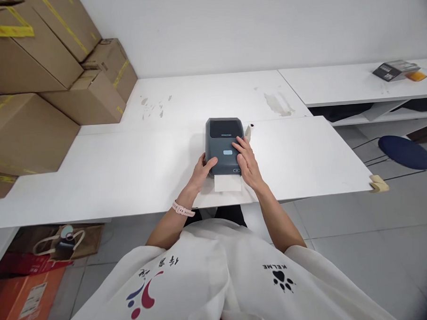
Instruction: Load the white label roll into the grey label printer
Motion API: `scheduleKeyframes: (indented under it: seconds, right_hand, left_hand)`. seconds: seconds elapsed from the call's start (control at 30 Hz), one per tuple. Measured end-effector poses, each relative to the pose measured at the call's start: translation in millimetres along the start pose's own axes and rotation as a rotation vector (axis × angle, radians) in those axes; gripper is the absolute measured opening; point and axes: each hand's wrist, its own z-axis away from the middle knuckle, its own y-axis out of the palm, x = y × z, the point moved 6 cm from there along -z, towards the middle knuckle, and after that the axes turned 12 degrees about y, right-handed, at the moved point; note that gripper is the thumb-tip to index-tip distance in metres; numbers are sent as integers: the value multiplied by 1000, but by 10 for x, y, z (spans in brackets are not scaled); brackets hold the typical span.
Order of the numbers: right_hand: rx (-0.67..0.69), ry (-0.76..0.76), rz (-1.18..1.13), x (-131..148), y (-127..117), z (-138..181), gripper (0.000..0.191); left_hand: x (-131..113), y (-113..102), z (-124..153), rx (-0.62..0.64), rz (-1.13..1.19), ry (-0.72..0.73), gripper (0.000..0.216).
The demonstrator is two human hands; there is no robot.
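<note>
A dark grey label printer [222, 140] stands on the white table [129, 173] in front of me. A white label [227, 183] sticks out of its front slot onto the table. My left hand [201, 171] grips the printer's front left corner, thumb on top. My right hand [248, 161] lies flat over the printer's right side, fingers stretched out on the lid. A pink watch is on my left wrist.
Several cardboard boxes [36, 68] with yellow tape are stacked at the left on the table. A second white table [355, 80] at the right holds a dark booklet [395, 70]. A blue stool [406, 151] stands right of my table. Bags [61, 242] lie on the floor.
</note>
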Motion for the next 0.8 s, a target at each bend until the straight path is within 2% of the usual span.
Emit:
scheduleKeyframes:
  seconds: [0.1, 0.27, 0.43, 0.5, 0.6, 0.63, 0.73, 0.8]
  right_hand:
    - [-9, -4, -6, 11, 8, 19, 47]
    - [-34, 26, 10, -6, 24, 13, 50]
    - [-26, 32, -5, -11, 25, 5, 50]
    - [-26, 32, -13, 1, 16, 5, 49]
    - [-29, 44, -9, 12, 8, 6, 49]
    - [-31, 47, -6, 14, 7, 7, 49]
    - [-39, 38, -13, 22, 6, 9, 45]
    - [-42, 26, -25, 24, 7, 9, 42]
  left_hand:
    - [42, -6, 3, -22, 49, 16, 77]
    - [82, -66, -65, -112, -57, 86, 81]
    - [34, -53, -24, -59, -72, 72, 72]
    - [48, -101, 139, -160, -123, 58, 68]
    - [107, -194, 505, -412, -250, 29, 54]
    - [148, -158, 594, -394, -226, -3, 46]
    - [267, 82, 715, -143, -52, -200, 46]
    - [234, 196, 701, -40, 53, -261, 45]
